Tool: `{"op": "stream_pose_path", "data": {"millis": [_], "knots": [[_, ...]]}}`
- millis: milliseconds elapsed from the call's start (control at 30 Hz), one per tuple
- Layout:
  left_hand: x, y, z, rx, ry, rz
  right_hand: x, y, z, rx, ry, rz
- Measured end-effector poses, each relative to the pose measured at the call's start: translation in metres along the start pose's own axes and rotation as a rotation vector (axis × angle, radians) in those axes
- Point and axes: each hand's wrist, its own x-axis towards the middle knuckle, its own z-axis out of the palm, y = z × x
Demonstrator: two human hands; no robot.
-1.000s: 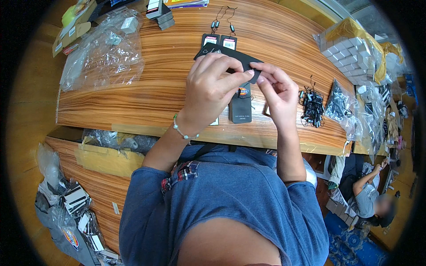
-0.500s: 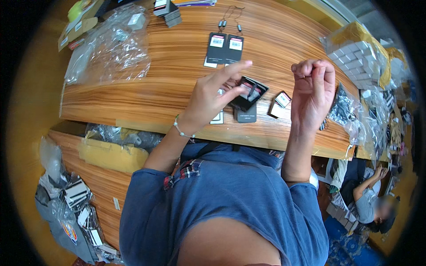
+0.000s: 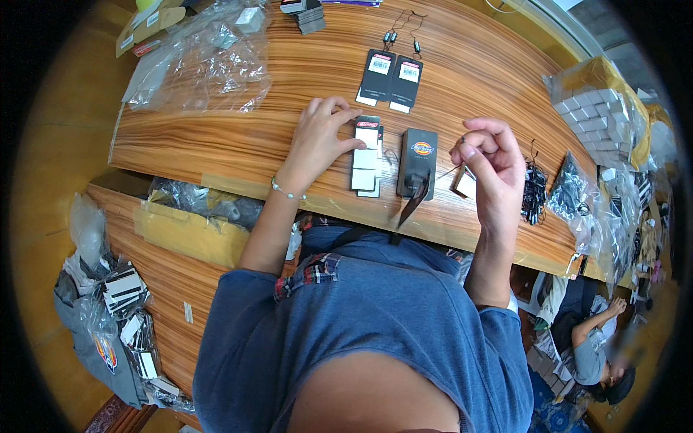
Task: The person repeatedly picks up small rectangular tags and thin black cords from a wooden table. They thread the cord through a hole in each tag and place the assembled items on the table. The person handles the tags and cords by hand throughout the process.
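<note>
My right hand [image 3: 494, 155] pinches a thin dark string. From it a dark hang tag [image 3: 413, 204] dangles, tilted and blurred, over the table's near edge. Beneath and behind that tag lies a stack of dark grey tags [image 3: 417, 160] with an oval logo. To its left is a small pile of black-and-white tags [image 3: 365, 157]. My left hand [image 3: 323, 141] is open at this pile, thumb and forefinger apart and their tips at its left edge. Farther back, two black tags with white stickers [image 3: 392, 74] lie side by side, their strings stretched away from me.
A bundle of black strings [image 3: 534, 193] and a plastic bag [image 3: 574, 189] lie right of my right hand. A bag of white boxes [image 3: 592, 115] stands far right. Clear plastic [image 3: 206, 61] covers the back left. A small box [image 3: 465, 182] sits behind my right fingers. Another person [image 3: 593, 353] sits lower right.
My left hand has let go of the dark tag and moved left to the black-and-white pile. My right hand now holds the tag hanging by its string. The view has shifted slightly.
</note>
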Motion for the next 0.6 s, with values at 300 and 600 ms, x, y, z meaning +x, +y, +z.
{"op": "stream_pose_path", "data": {"millis": [300,600], "knots": [[-0.002,0.039,-0.012,-0.959,0.029,-0.250,0.009,0.017,0.020,-0.260,-0.055,-0.051],[-0.001,0.088,-0.031,-0.668,0.173,0.014,0.006,0.004,0.029,-0.512,0.028,-0.128]]}}
